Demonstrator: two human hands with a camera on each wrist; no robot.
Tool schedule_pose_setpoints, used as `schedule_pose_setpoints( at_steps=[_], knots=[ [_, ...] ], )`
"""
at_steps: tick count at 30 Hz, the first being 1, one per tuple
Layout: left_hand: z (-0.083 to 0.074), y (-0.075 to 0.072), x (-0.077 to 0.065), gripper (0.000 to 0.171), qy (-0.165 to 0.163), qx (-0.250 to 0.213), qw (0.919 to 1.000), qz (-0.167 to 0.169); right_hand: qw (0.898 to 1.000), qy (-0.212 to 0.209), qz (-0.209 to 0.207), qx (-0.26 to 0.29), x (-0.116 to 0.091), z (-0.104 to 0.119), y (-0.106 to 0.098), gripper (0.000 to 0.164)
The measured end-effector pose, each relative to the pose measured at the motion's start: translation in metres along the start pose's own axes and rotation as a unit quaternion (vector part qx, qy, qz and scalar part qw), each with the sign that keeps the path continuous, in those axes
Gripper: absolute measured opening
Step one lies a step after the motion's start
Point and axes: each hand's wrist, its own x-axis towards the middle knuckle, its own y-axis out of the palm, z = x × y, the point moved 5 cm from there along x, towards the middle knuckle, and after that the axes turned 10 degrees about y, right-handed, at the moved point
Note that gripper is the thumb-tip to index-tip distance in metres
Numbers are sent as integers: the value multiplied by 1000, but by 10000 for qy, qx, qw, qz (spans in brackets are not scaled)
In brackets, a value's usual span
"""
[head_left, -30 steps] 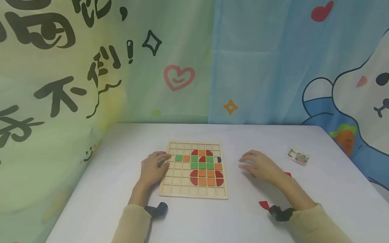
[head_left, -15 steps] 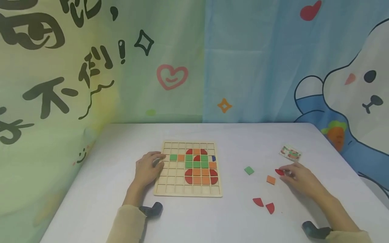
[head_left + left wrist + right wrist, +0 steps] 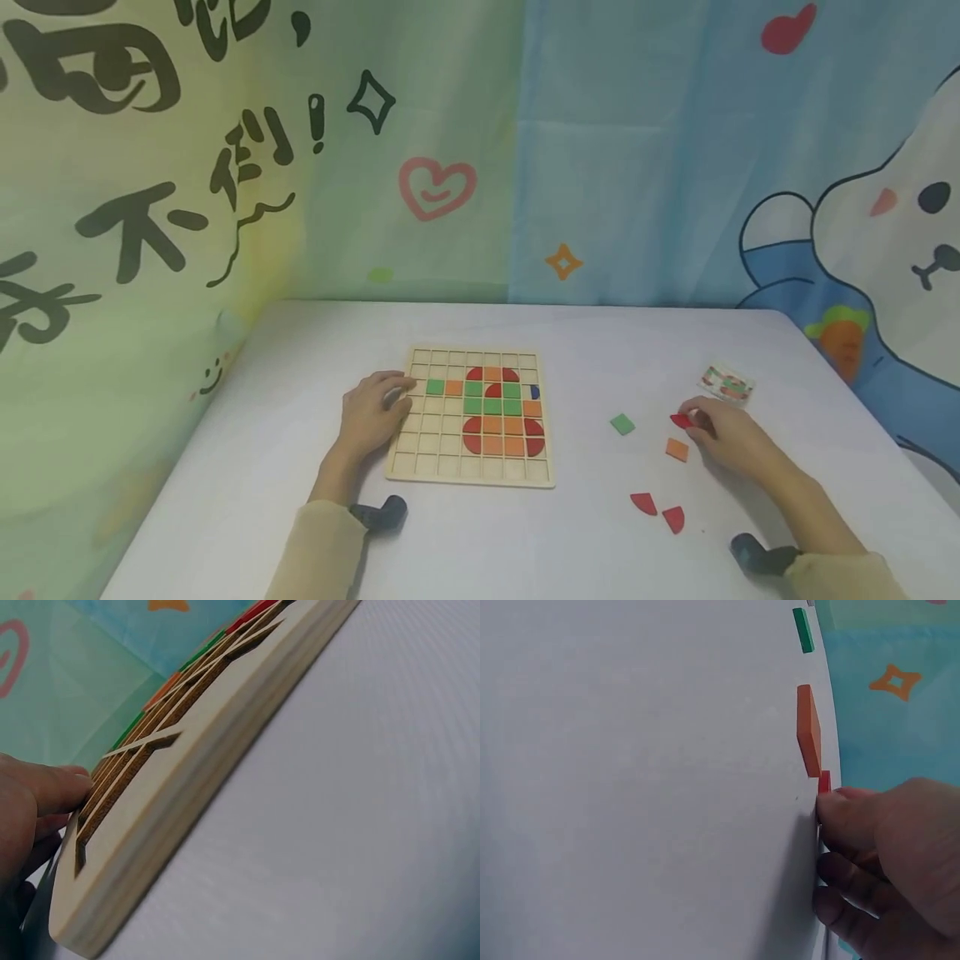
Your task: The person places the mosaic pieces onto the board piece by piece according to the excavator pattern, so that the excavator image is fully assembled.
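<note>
Left hand flat, right hand pinching

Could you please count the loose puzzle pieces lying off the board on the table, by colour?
Red: 3, one pinched by the right hand, two more near the table's front edge
Orange: 1
Green: 1
Total: 5

Pale wood, matt colours
The grid board is smooth, unvarnished light wood; the orange tile looks matt painted; the tabletop is finely textured, matt white.
</note>
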Motion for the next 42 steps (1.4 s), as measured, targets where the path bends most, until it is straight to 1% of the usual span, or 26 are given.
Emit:
schedule_pose_setpoints(
  at_steps=[4, 9, 12, 16, 20, 22, 24, 27, 29, 31, 33, 36, 38, 40, 42],
  knots=[
    [0, 1, 1, 31, -10, -3, 10000, 7, 9998, -53, 182, 41, 7, 5, 1, 30],
    [1, 1, 0, 32, -1, 10, 10000, -22, 9996, -152, 236, 85, 16, 10, 0, 23],
    [2, 0, -1, 31, 15, 9, 10000, -47, 9991, -56, 414, 124, 25, 16, -1, 19],
    [1, 0, 0, 30, 14, -2, 10000, -58, 9973, 12, 724, 156, 40, 30, -2, 16],
    [-1, 1, 0, 29, 30, -24, 10000, -64, 9971, -225, 690, 219, 55, 51, -7, 15],
    [-2, 0, -1, 29, 38, -17, 10000, -70, 9970, -399, 575, 330, 65, 69, -7, 18],
    [-2, -1, -1, 29, 43, 7, 10000, -85, 9960, -486, 536, 521, 74, 93, -4, 22],
    [-2, -2, -1, 29, 49, 62, 9999, -109, 9925, -547, 595, 913, 86, 138, 5, 21],
    [-1, -4, -1, 31, 73, 93, 9999, -121, 9900, -630, 656, 1077, 89, 170, 13, 20],
    [0, -5, -1, 32, 62, 117, 9998, -125, 9873, -840, 701, 1149, 91, 201, 22, 18],
    [1, -6, -1, 34, 39, 93, 9999, -123, 9833, -1175, 753, 1168, 91, 230, 31, 16],
    [3, -6, 0, 36, -7, 53, 9999, -106, 9771, -1559, 817, 1199, 87, 269, 43, 15],
    [3, -5, 0, 37, -9, 3, 10000, -98, 9741, -1748, 747, 1226, 85, 289, 50, 15],
    [4, -4, 0, 38, -21, -11, 10000, -87, 9739, -1797, 636, 1229, 84, 306, 58, 14],
    [3, -4, 1, 39, -12, -14, 9999, -99, 9750, -1789, 504, 1221, 84, 317, 65, 12]
  ],
)
